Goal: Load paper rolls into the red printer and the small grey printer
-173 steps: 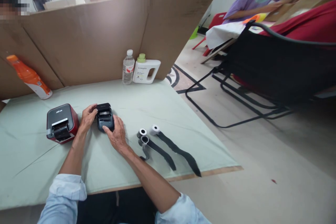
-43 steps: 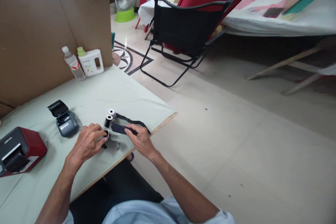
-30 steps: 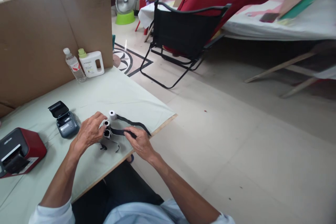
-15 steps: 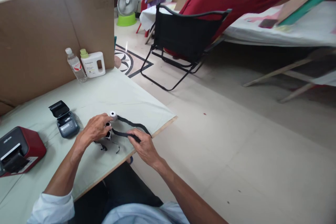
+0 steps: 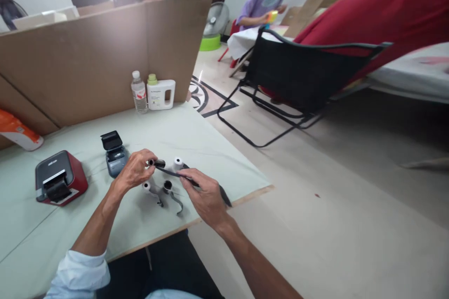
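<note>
My left hand (image 5: 137, 168) is closed, its fingertips gripping a small black roll (image 5: 158, 163) above the table. From this roll a black strip (image 5: 170, 172) runs to my right hand (image 5: 205, 194), which pinches it between thumb and fingers. Just beyond the strip stands a white roll (image 5: 178, 163), with dark strip trailing behind my right hand to the table edge. Nearer me are a smaller white roll (image 5: 146, 188) and a dark-cored roll (image 5: 168, 187), each with a loose curling tail. To the left, a small dark blue printer (image 5: 117, 161) has its lid raised.
A red and black printer (image 5: 62, 177) sits at the left. A water bottle (image 5: 139, 93) and white jug (image 5: 161, 95) stand before a cardboard partition (image 5: 101, 60). An orange-white package (image 5: 19, 133) lies far left. Beyond the table edge is a folding chair (image 5: 291, 79) with a seated person in red.
The black roll has been lifted by my left hand, and its strip is now stretched between both hands. The view has shifted left, so table things appear farther right.
</note>
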`<state>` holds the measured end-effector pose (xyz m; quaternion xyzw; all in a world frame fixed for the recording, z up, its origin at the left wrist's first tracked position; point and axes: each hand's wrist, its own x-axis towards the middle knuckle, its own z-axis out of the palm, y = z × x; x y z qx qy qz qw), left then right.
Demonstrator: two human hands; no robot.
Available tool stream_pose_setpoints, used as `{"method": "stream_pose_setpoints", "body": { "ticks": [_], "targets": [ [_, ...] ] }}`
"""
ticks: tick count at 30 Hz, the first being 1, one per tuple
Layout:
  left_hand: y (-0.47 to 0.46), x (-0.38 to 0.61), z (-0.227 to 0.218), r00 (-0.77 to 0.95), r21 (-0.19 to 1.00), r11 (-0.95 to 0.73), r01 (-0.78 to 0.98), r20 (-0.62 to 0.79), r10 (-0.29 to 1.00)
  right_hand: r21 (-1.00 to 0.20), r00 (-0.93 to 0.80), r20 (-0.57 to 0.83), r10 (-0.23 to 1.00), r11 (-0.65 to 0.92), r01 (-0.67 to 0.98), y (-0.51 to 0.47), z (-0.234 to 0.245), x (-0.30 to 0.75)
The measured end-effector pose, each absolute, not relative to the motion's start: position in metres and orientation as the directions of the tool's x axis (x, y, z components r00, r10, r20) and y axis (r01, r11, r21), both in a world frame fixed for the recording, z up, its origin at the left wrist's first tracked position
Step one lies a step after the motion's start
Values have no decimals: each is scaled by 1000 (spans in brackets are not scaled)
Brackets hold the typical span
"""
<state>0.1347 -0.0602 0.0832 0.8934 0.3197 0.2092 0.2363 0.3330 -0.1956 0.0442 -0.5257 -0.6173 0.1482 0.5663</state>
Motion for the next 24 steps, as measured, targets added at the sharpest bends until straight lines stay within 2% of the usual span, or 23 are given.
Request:
{"method": "stream_pose_setpoints", "body": {
  "ticks": [5,9,16,24],
  "targets": [
    [-61,85,82,534,538,-666,516,407,742,-703,38,618,785,531,474,-163,55,303],
    [-53,40,74,383,498,-611,615,488,784,-636,-127,650,749,629,447,-134,53,270],
    [-30,5,46,283,528,-528,665,475,833,-509,-325,615,719,676,533,-98,35,226],
    [-14,9,34,262,601,-497,625,439,860,-449,-394,590,705,692,565,-95,29,221]
  ]
}}
